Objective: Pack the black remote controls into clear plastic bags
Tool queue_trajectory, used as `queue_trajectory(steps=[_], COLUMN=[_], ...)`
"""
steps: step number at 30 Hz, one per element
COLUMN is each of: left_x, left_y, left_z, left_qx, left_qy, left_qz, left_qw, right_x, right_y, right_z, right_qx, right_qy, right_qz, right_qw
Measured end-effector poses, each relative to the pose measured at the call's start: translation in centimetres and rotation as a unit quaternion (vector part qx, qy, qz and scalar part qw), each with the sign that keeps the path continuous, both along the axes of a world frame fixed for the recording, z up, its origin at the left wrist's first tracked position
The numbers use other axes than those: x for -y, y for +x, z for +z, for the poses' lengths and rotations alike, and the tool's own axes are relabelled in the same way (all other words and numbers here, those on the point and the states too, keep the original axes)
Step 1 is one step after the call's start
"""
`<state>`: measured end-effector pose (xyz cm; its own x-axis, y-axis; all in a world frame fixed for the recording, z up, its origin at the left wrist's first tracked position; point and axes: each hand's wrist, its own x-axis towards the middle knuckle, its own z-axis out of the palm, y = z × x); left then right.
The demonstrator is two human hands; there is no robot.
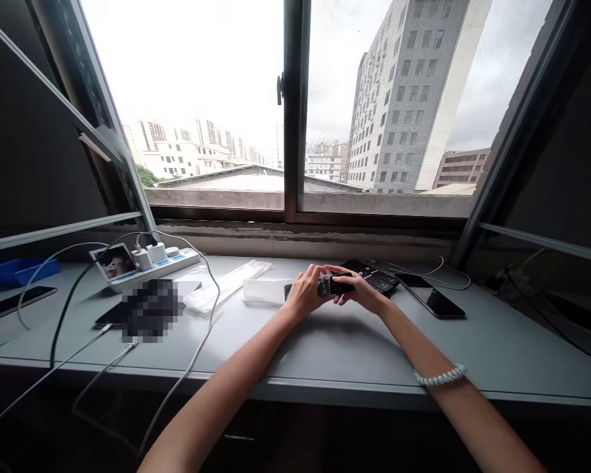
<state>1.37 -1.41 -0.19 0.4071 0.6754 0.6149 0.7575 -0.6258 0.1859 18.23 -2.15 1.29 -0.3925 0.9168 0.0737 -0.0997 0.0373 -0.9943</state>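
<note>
Both my hands meet over the grey table (354, 348), a little in front of the window. My left hand (306, 290) is closed on one end of a small dark object (335, 285). My right hand (358, 292) grips the other end, fingers curled round it. What the object is I cannot make out; part of it looks pale or wrapped. A black calculator (377, 276) lies just behind my right hand. A clear plastic packet (261, 290) lies left of my left hand.
A black phone (431, 297) lies right of the calculator, with white cables behind it. At the left sit a white power strip (160, 262) with chargers, a small photo card (113, 261), a blurred dark patch, another phone (14, 303) and a blue tray (17, 269). Cables hang over the front edge.
</note>
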Motion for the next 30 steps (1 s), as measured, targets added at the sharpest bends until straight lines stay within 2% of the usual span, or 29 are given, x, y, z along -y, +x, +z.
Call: queue_trajectory(steps=[3, 7, 9, 12, 16, 22, 27, 30], left_x=[-0.4, -1.3, -1.8, -2.2, -1.9, -1.3, -0.9, -0.6], left_y=[-0.9, -3.0, -4.0, -4.8, -4.7, -3.6, -3.2, -3.1], left_z=[0.5, 0.9, 0.9, 1.0, 1.0, 0.4, 0.4, 0.3], left_qx=[-0.018, -0.066, -0.074, -0.059, -0.028, -0.005, -0.024, -0.037], left_qy=[0.013, -0.007, -0.018, -0.02, 0.001, 0.01, 0.016, 0.011], left_qz=[0.028, 0.059, 0.067, 0.076, 0.072, 0.051, 0.053, 0.053], left_qw=[0.999, 0.996, 0.995, 0.995, 0.997, 0.999, 0.998, 0.998], right_x=[-0.5, -0.8, -0.7, -0.1, 0.4, -0.1, -0.6, -0.9], right_y=[0.5, 1.3, 1.5, 1.5, 1.3, 1.3, 1.2, 1.4], right_z=[0.0, 0.0, 0.3, 0.8, 1.2, 0.7, -0.1, -0.5], right_qx=[-0.033, -0.084, -0.129, -0.171, -0.15, -0.152, -0.141, -0.106], right_qy=[0.01, -0.01, -0.025, -0.041, -0.029, -0.045, -0.029, -0.005], right_qz=[-0.065, -0.129, -0.124, -0.08, -0.051, -0.011, -0.015, -0.055], right_qw=[0.997, 0.988, 0.984, 0.981, 0.987, 0.987, 0.989, 0.993])
